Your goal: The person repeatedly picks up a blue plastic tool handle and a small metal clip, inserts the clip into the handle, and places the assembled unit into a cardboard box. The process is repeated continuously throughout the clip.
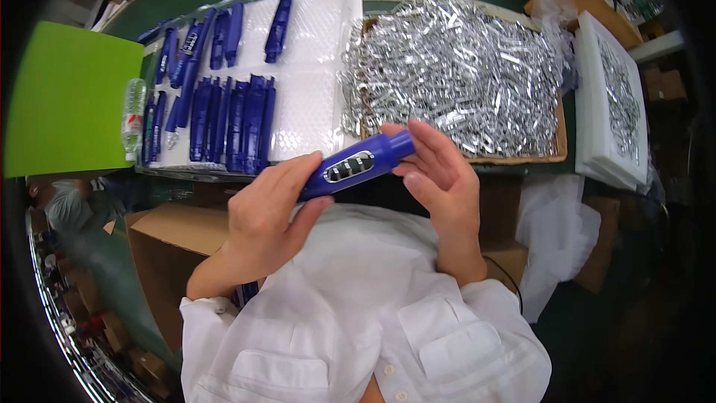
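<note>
Fingers of the left hand (268, 209) grip the wider end of a tapered blue plastic tube (354, 164), held slanting over the lap, narrow end up and to the right. Opposite, the right hand (440, 172) is loosely open around that narrow end, thumb spread from the fingers; whether they touch it, I cannot tell. Behind the hands is a white button-front shirt (350, 313). Beyond them, a shallow cardboard tray (522, 159) is heaped with thin silver metal pieces (462, 75). Just left of it, a white bubble-textured sheet (321, 22) bears two rows of blue casing pieces (255, 123), mostly at its left side. Farther left stands a lime-green panel (67, 97). Right of the tray, a white foam slab (589, 97) carries more metal bits. A clear bottle (134, 116) lies beside the panel. Smallest, an oval slotted window (349, 167) sits in the tube's side.
</note>
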Motion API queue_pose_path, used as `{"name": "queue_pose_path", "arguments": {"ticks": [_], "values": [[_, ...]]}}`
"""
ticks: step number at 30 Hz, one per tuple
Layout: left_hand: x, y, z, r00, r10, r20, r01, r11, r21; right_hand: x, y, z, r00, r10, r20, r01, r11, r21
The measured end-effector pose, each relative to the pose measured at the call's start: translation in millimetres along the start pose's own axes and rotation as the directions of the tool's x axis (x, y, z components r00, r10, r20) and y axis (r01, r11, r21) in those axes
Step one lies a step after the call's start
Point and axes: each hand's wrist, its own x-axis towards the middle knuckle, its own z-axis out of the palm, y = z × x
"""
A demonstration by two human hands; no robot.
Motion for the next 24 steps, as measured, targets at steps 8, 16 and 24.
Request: {"name": "queue_pose_path", "arguments": {"ticks": [8,16,24], "values": [[79,-49,-73,0.989,-0.132,-0.069,0.143,0.973,0.180,-20,6,-32,0.987,-0.154,0.041,0.156,0.987,-0.048],[159,-105,-48,0.972,-0.231,-0.046,0.233,0.971,0.043,-28,4,-47,0.992,-0.110,-0.057,0.103,0.988,-0.112],[227,-164,-11,0.998,-0.030,-0.052,0.041,0.978,0.207,-27,9,-65,0.994,-0.049,-0.101,0.030,0.984,-0.174]]}}
